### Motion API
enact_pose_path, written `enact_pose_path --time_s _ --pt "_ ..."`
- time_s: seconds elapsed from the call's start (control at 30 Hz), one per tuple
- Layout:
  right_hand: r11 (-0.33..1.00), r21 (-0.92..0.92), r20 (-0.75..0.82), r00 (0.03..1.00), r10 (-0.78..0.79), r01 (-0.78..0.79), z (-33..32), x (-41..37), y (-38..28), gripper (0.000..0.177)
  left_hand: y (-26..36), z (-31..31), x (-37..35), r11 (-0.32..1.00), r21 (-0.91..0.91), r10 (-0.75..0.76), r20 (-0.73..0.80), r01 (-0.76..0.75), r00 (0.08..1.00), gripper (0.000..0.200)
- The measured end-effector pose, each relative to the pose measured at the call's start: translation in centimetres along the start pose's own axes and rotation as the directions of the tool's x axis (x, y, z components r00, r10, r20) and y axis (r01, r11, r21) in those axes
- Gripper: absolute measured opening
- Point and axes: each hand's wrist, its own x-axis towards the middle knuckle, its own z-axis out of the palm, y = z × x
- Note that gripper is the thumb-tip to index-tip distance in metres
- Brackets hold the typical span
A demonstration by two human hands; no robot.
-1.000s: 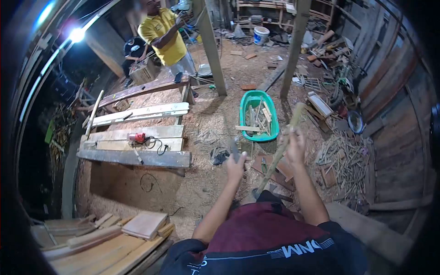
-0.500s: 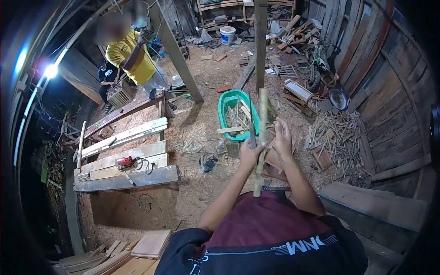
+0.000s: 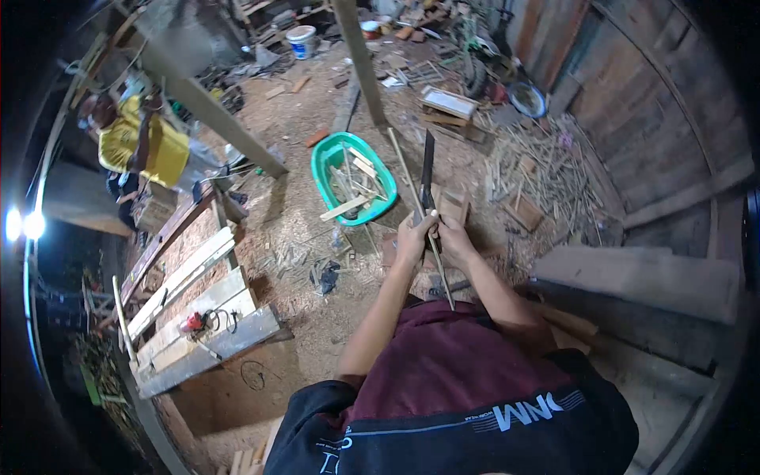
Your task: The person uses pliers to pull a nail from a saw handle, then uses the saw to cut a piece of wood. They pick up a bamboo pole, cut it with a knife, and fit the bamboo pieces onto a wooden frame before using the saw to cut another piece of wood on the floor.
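Note:
My left hand point(image 3: 412, 244) is closed around a thin wooden strip point(image 3: 405, 170) and the lower end of a dark long-bladed tool point(image 3: 428, 154). The blade points up and away, just right of the strip's upper part. My right hand point(image 3: 457, 240) is pressed against the left one, its fingers curled in; what they grip is hidden. Down between my forearms runs the strip's lower end, reaching my maroon and black shirt. Beyond my hands a green tub point(image 3: 323, 176) on the floor holds several wood pieces.
A plank bench point(image 3: 237, 336) with a red power tool point(image 3: 191, 323) stands at left. A person in a yellow shirt point(image 3: 162, 150) is behind it, with another person partly hidden. Scrap sticks point(image 3: 546, 174) lie at right by the plank wall. A post point(image 3: 360, 63) rises beyond the tub.
My right hand has gone from open beside the strip to closed against my left hand. The strip now leans to the left, with the blade to its right. The view has swung right.

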Motion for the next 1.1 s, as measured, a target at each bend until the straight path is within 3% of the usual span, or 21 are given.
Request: enact_pose_path --time_s 0.07,0.13,0.23,0.27,0.3,0.33,0.37,0.4,0.43,0.47,0.5,0.53,0.6,0.67,0.73,0.77,0.87,0.9,1.0,1.1 --pt "0.994 -0.092 -0.112 0.991 -0.071 0.061 -1.3 -0.2 1.0 0.015 0.3 0.2 0.1 0.996 0.089 -0.018 -0.002 0.019 1.0 0.013" --pt "0.968 -0.202 -0.247 0.949 -0.196 0.148 -0.1 -1.3 0.4 0.012 -0.7 0.1 0.7 0.971 0.234 0.052 0.023 -0.056 0.998 0.016" --pt "0.929 -0.348 -0.36 0.896 -0.26 0.13 -1.4 -0.8 2.5 0.019 -1.3 -0.2 0.9 0.867 0.498 0.006 0.026 -0.019 1.0 0.021" --pt "0.911 -0.392 -0.398 0.87 -0.292 0.126 -1.9 -0.6 3.6 0.021 -1.9 -0.3 1.1 0.752 0.628 0.227 0.043 -0.203 0.973 0.022" --pt "0.895 -0.445 -0.431 0.871 -0.235 0.021 -2.1 -1.2 3.1 0.025 -3.0 -0.5 1.5 0.58 0.732 0.431 0.097 -0.358 0.897 0.023" --pt "0.869 -0.493 -0.48 0.824 -0.301 0.03 -2.4 -1.3 3.6 0.026 -4.2 -1.1 1.9 0.367 0.803 0.603 0.179 -0.47 0.778 0.025" --pt "0.84 -0.542 -0.521 0.771 -0.366 0.032 -2.9 -1.3 4.8 0.028 -5.8 -2.8 2.6 0.441 0.803 0.496 0.155 -0.401 0.854 0.028" --pt "0.807 -0.59 -0.554 0.714 -0.429 0.027 -3.5 -1.2 6.2 0.029 -5.3 -3.4 2.4 0.664 0.679 0.358 0.077 -0.312 0.931 0.028" --pt "0.706 -0.706 -0.592 0.59 -0.549 -0.053 -3.9 -0.8 7.2 0.032 -4.2 -3.7 2.1 0.837 0.516 0.196 0.028 -0.182 0.98 0.029" --pt "0.739 -0.665 -0.63 0.612 -0.478 -0.108 -4.9 -1.4 7.9 0.038 -3.7 -4.1 2.3 0.946 0.324 0.021 0.011 -0.024 1.0 0.029" --pt "0.768 -0.62 -0.665 0.629 -0.403 -0.163 -3.9 -2.5 5.8 0.045 -4.3 -5.0 3.2 0.997 0.06 -0.042 0.011 0.041 0.999 0.03" --pt "0.792 -0.57 -0.695 0.641 -0.325 -0.217 -3.5 -3.3 4.8 0.053 -5.7 -7.0 4.1 0.984 0.158 -0.079 -0.021 0.081 0.997 0.029" --pt "0.842 -0.483 -0.771 0.573 -0.278 -0.241 -6.7 -3.5 9.4 0.044 -8.7 -11.3 6.3 0.926 0.346 -0.13 -0.088 0.153 0.988 0.029" --pt "0.868 -0.434 -0.834 0.473 -0.284 -0.243 -8.1 -4.2 11.9 0.035 -9.2 -11.5 8.4 0.898 0.212 -0.35 -0.186 0.385 0.918 0.029" --pt "0.852 -0.444 -0.816 0.518 -0.256 -0.279 -9.5 -5.1 13.4 0.035 -13.2 -13.7 10.8 0.828 0.03 -0.545 -0.196 0.56 0.816 0.03" --pt "0.845 -0.449 -0.806 0.541 -0.241 -0.292 -10.1 -5.3 14.1 0.035 -14.9 -14.9 11.8 0.812 0.118 -0.552 -0.161 0.572 0.818 0.025" --pt "0.839 -0.39 -0.808 0.579 -0.114 -0.38 -12.6 -4.6 16.4 0.036 -20.3 -15.5 14.3 0.826 0.438 -0.364 -0.066 0.355 0.929 0.022" --pt "0.859 -0.363 -0.817 0.567 -0.107 -0.361 -13.9 -4.0 17.8 0.04 -21.9 -15.8 16.0 0.81 0.34 -0.494 -0.043 0.478 0.868 0.023" --pt "0.74 -0.54 -0.818 0.457 -0.349 -0.401 -21.1 -0.2 26.4 0.046 -29.3 -16.0 21.9 0.784 0.559 -0.295 -0.048 0.27 0.954 0.021" --pt "0.761 -0.385 -0.88 0.456 -0.131 -0.522 -29.0 4.7 33.1 0.053 -38.5 -17.6 28.6 0.765 0.551 -0.351 -0.076 0.333 0.933 0.017"
